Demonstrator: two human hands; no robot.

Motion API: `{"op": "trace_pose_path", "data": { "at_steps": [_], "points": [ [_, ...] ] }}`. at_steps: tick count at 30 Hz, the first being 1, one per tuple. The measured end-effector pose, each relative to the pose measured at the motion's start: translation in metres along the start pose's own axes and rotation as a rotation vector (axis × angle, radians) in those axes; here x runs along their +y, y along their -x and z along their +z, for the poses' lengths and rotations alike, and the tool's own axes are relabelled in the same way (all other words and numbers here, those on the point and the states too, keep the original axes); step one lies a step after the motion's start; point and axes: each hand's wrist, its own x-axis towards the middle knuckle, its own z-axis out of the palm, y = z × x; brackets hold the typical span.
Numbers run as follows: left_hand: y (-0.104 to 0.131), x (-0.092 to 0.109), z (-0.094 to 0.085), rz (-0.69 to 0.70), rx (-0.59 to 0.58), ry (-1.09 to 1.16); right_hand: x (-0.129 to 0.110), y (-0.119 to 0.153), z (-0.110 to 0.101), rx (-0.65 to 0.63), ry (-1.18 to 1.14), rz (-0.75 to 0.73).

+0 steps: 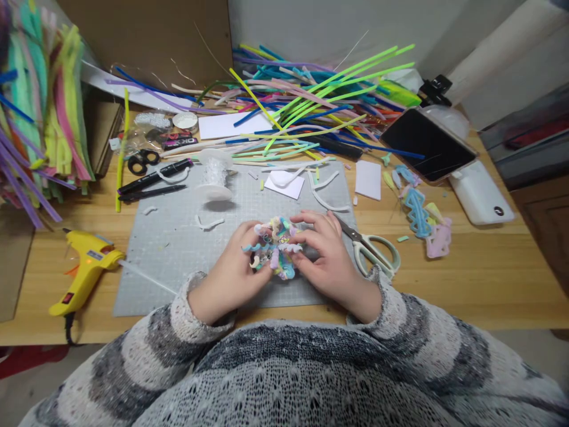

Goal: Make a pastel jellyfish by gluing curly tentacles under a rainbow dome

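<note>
Both hands, left (235,261) and right (326,255), pinch a pastel flower (275,252) over the mat (178,249); a hard squeeze could crush its petals.

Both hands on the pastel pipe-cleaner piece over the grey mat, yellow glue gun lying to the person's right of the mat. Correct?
One thing is off. The glue gun lies to the person's left of the grey mat, not the right; the scissors lie on the right. The head view shows it. The left hand and right hand do both hold the pipe-cleaner piece over the mat.
</note>
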Motion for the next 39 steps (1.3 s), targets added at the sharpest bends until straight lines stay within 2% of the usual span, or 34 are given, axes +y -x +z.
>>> {"op": "trace_pose_path", "data": {
  "at_steps": [6,11,14,17,21,26,31,33,36,39],
  "points": [
    [-0.001,0.002,0.002,-0.014,-0.007,-0.006,-0.002,-0.002,0.0,-0.018,-0.022,0.003],
    [0.001,0.001,-0.013,-0.076,-0.112,0.104,0.005,-0.001,-0.01,0.024,-0.174,0.044],
    [0.003,-0.002,-0.025,-0.178,-0.148,0.235,0.013,0.0,-0.012,-0.008,-0.348,0.244],
    [0.004,-0.007,-0.031,-0.264,-0.188,0.307,0.017,-0.002,-0.009,-0.157,-0.608,0.492],
    [0.004,-0.01,-0.028,-0.277,-0.212,0.427,0.015,-0.004,-0.005,-0.234,-0.884,0.599],
    [0.004,-0.004,-0.03,-0.214,-0.114,0.493,0.005,-0.006,-0.014,-0.244,-1.174,0.634],
    [0.002,0.009,-0.03,0.01,0.114,0.545,-0.013,-0.001,-0.024,-0.191,-1.332,0.633],
    [0.004,0.013,-0.027,0.051,0.185,0.571,-0.021,0.006,-0.024,-0.152,-1.36,0.591],
    [0.012,0.022,-0.02,-0.055,0.247,0.6,-0.031,0.019,-0.019,-0.034,-1.289,0.497],
    [0.021,0.033,-0.014,-0.167,0.276,0.607,-0.039,0.03,-0.015,0.097,-1.077,0.387]
  ]
}}
